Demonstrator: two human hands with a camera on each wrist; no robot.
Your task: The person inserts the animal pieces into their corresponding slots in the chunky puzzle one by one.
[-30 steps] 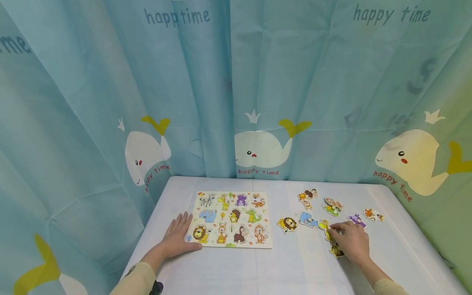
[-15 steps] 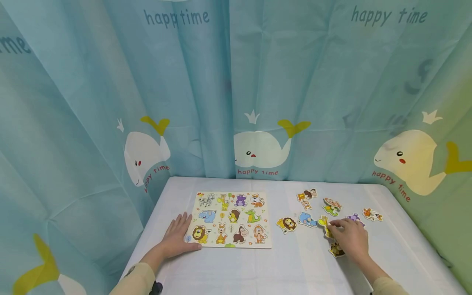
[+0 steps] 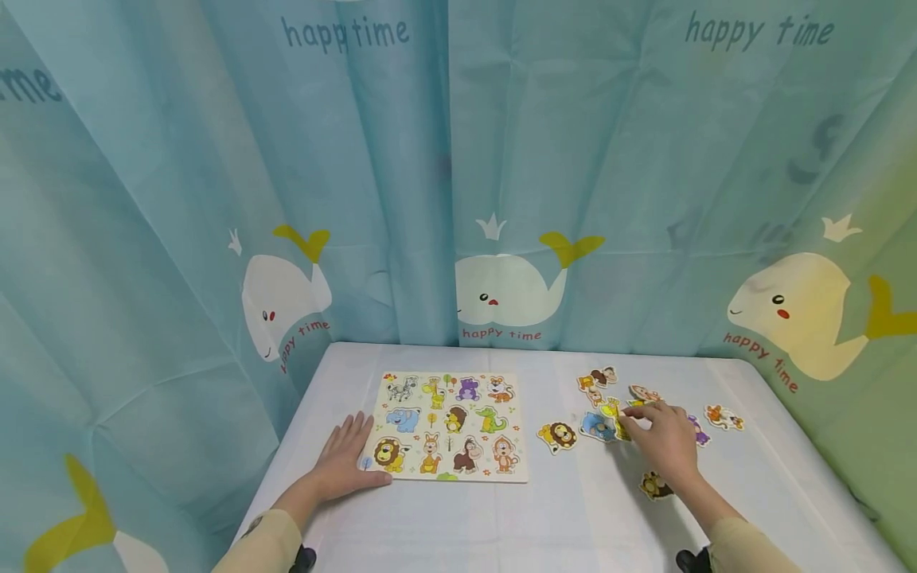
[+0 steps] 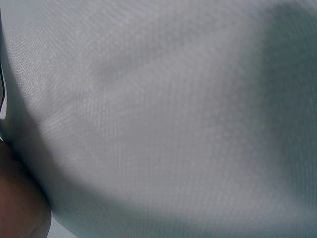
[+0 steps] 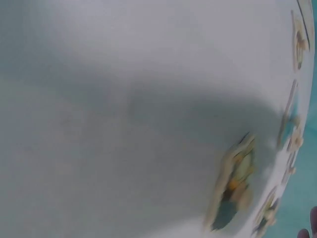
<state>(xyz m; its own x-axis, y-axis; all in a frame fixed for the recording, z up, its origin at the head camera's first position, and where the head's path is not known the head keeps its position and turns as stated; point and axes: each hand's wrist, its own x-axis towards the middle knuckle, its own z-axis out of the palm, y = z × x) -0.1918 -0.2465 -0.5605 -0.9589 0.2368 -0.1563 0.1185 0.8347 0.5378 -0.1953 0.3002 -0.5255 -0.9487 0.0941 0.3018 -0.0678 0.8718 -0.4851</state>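
In the head view, my right hand (image 3: 666, 442) pinches a giraffe puzzle piece (image 3: 611, 410) between thumb and fingers; it overlaps the blue elephant piece (image 3: 595, 427). My left hand (image 3: 347, 458) lies with fingers spread at the left edge of the animal puzzle board (image 3: 487, 477), thumb by its lower corner. A lion piece (image 3: 557, 436) is left of the elephant, and a hedgehog piece (image 3: 655, 485) lies below my right hand. The purple hippo piece (image 3: 699, 430) is partly hidden behind that hand. Blurred fingertips (image 5: 313, 223) show at the right wrist view's corner.
Further back on the white-covered table (image 3: 573, 517) lie a kangaroo piece (image 3: 591, 388), a gorilla piece (image 3: 606, 376) and a monkey piece (image 3: 647, 393). A tiger piece (image 3: 724, 417) lies at the right. A blue whale-print curtain (image 3: 401, 199) hangs behind the table.
My right hand has moved left and slightly back with the giraffe piece, from beside the elephant piece to over it. More of the hedgehog piece now shows. The left hand has stayed put.
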